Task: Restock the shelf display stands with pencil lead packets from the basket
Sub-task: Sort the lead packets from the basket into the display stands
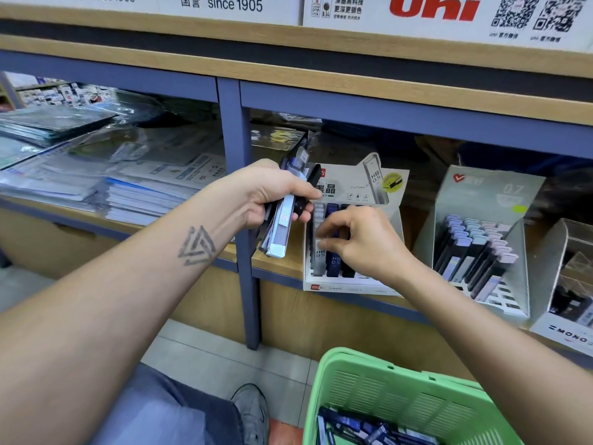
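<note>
Our left hand (266, 194) grips a fanned bundle of pencil lead packets (282, 220), fingers curled round it, just left of the white HB 0.5 display stand (349, 285). Our right hand (359, 242) is over that stand's rows; thumb and forefinger pinch the top of a grey HB 0.5 packet (320, 256) sitting in the leftmost row. Dark blue packets (333, 261) fill the row beside it. The stand sits on the wooden shelf (279, 264), front edge at the lip. To its right: a grey 0.7 display stand (487, 200), partly filled, then a MONO stand (568, 332). The green basket (378, 393) is on the floor below our right arm, with more packets loose inside.
</note>
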`<move>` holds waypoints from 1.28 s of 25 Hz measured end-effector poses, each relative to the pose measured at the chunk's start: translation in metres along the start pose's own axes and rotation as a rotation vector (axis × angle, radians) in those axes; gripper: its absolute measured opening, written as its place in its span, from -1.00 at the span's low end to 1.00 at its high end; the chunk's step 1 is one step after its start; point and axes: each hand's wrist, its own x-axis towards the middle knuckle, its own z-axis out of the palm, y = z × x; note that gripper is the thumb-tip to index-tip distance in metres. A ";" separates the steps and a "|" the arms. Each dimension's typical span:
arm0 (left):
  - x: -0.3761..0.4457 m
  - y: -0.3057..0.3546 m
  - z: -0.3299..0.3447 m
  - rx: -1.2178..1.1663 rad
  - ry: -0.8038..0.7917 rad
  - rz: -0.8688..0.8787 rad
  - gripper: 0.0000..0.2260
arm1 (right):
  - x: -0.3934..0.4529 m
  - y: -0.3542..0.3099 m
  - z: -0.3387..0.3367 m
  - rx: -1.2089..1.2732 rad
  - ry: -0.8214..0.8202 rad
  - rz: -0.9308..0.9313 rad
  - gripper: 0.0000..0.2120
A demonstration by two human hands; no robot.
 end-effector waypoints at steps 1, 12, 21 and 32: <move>0.000 0.000 0.000 -0.001 -0.004 -0.002 -0.92 | 0.000 0.000 0.000 0.007 -0.009 -0.001 -0.90; 0.000 0.001 0.002 -0.002 -0.011 0.003 -0.92 | 0.006 0.009 0.005 0.052 0.057 0.035 -0.91; 0.004 -0.001 0.002 -0.005 -0.022 -0.003 -0.92 | -0.001 0.017 0.014 -0.246 0.065 -0.190 -0.92; 0.014 -0.007 0.031 -0.016 -0.299 -0.050 -0.95 | 0.009 0.021 -0.039 0.981 0.138 0.387 -0.77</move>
